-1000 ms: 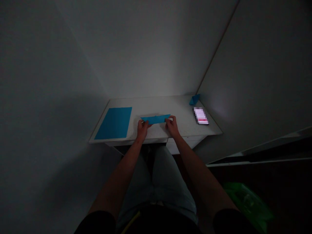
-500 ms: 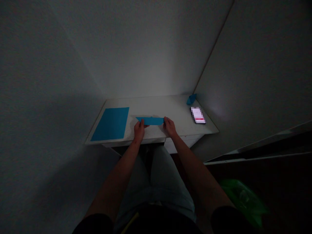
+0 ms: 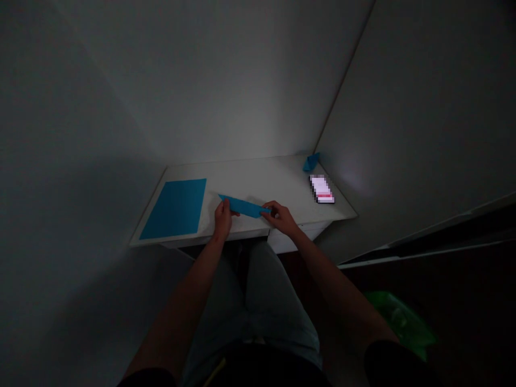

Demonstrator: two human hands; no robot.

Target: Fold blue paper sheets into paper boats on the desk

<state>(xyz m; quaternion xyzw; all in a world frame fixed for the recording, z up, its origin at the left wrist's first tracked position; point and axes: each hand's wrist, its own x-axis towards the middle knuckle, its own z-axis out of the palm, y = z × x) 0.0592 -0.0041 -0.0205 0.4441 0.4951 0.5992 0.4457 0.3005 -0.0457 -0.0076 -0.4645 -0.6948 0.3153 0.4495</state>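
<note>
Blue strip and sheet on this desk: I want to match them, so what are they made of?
The folded blue strip looks like thin matte paper, by its crisp creases. The flat blue sheet looks the same, dull and unglossy, though dim light hides texture.

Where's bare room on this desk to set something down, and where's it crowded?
Bare white desktop stretches behind the folded blue strip, between the flat blue sheet and the phone. A smaller patch separates the right hand from the phone. Crowded: the left hand and right hand on the strip, and the small blue paper fold by the phone.
</note>
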